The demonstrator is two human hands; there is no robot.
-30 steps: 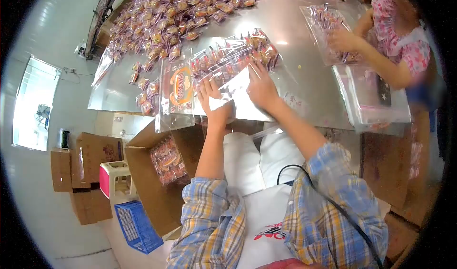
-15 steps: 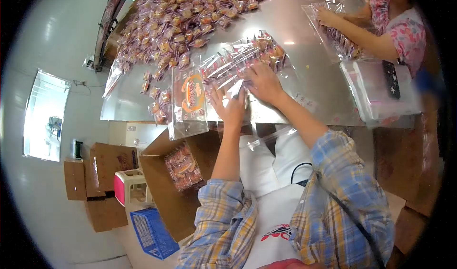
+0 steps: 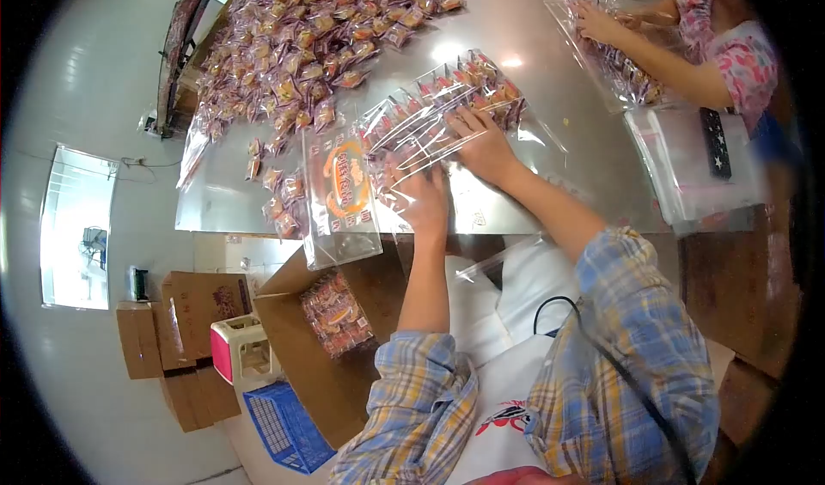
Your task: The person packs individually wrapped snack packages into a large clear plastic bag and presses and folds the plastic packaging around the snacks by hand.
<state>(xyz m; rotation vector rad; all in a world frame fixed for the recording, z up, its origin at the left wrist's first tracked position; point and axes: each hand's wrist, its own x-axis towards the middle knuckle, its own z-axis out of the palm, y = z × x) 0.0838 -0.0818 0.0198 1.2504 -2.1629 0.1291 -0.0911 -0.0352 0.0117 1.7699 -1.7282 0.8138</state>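
Note:
A clear plastic bag (image 3: 412, 133) lies on the metal table before me, with rows of small wrapped snack packets (image 3: 490, 81) in it. My left hand (image 3: 421, 201) is at the bag's near left side, under shiny film; its fingers look spread, though glare partly hides them. My right hand (image 3: 483, 148) rests against the near side of the packets, fingers stretched out and slightly apart. Left of the bag, a clear printed bag panel (image 3: 344, 180) with an orange oval design hangs over the table edge.
A big heap of packets (image 3: 301, 47) covers the far left of the table (image 3: 232, 193). At right, a person (image 3: 687, 73) handles another filled bag (image 3: 614, 64) beside stacked clear bags (image 3: 679, 167). Below stand a cardboard box (image 3: 301, 365) holding a packed bag, and a blue crate (image 3: 284, 425).
Film now covers my left hand more fully, and the bag lies flatter over the packets. My right hand stays against the packets. The camera view has shifted slightly.

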